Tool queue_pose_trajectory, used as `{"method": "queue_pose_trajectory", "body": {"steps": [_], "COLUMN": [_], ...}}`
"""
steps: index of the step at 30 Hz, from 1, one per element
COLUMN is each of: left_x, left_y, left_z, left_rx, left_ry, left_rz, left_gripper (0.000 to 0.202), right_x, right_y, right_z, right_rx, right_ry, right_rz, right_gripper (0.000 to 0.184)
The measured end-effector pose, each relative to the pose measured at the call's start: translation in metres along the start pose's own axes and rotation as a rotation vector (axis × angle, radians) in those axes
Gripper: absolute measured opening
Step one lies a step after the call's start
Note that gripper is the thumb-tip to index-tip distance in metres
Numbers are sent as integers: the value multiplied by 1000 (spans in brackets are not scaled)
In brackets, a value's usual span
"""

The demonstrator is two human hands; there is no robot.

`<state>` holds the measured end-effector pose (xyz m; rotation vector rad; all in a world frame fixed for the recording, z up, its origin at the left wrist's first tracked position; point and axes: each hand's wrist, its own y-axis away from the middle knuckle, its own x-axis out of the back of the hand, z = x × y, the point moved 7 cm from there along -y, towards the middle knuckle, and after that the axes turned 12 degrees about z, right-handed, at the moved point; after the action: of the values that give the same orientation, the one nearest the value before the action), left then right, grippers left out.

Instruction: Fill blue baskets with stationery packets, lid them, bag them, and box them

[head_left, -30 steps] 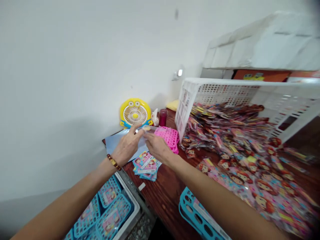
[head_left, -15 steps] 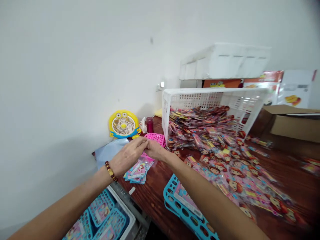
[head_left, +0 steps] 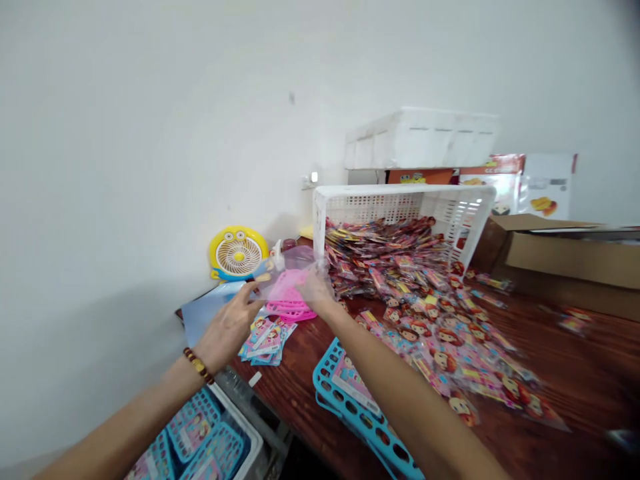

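A clear plastic bag (head_left: 300,257) is stretched between my two hands above a stack of pink baskets (head_left: 290,308). My left hand (head_left: 231,327), with a beaded bracelet at the wrist, pinches the bag's left edge. On the other side my right hand (head_left: 317,290), slightly blurred, grips the bag's right part. Just below lie several printed cards (head_left: 265,343) in a loose pile. Nearer me, a stack of blue baskets (head_left: 327,383) stands partly behind my right forearm, with a printed card in the top one.
A white crate (head_left: 405,192) lies on its side, spilling wrapped character packs (head_left: 445,333) across the dark wooden table (head_left: 300,417). Behind stand a yellow fan (head_left: 239,257) and another white crate (head_left: 425,143). A cardboard box (head_left: 565,263) is at right; a bin of blue baskets (head_left: 250,437) stands lower left.
My hands, close together before, have moved apart, the left one toward me. The clear bag now shows spread between them, and the pink baskets are more visible. The view has shifted slightly.
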<state>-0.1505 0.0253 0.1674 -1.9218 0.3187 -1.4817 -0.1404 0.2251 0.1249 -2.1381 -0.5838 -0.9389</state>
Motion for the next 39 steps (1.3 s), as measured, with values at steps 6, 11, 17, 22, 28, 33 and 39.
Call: {"method": "queue_pose_trajectory", "body": {"steps": [6, 11, 17, 22, 28, 33, 39], "left_x": [-19, -15, -27, -32, -60, -104, -138], "left_y": [-9, -16, -20, -25, -7, 21, 49], "left_z": [-10, -5, 3, 12, 31, 56, 73], "left_rx": [278, 330, 252, 236, 209, 227, 263], "left_ry": [-112, -22, 65, 11, 99, 123, 134], "left_rz": [5, 225, 215, 162, 95, 10, -55], "left_gripper": [37, 38, 48, 60, 68, 73, 77], "right_x": [-10, -18, -5, 27, 65, 54, 20], "right_y": [34, 48, 52, 70, 61, 51, 34], "right_z": [-17, -6, -8, -19, 65, 111, 139], "right_rx": [201, 347, 431, 470, 33, -197, -190], "right_ry": [133, 136, 19, -176, -160, 172, 129], "right_rz": [-200, -218, -204, -205, -8, -4, -128], "right_gripper": [41, 69, 58, 37, 31, 38, 30]}}
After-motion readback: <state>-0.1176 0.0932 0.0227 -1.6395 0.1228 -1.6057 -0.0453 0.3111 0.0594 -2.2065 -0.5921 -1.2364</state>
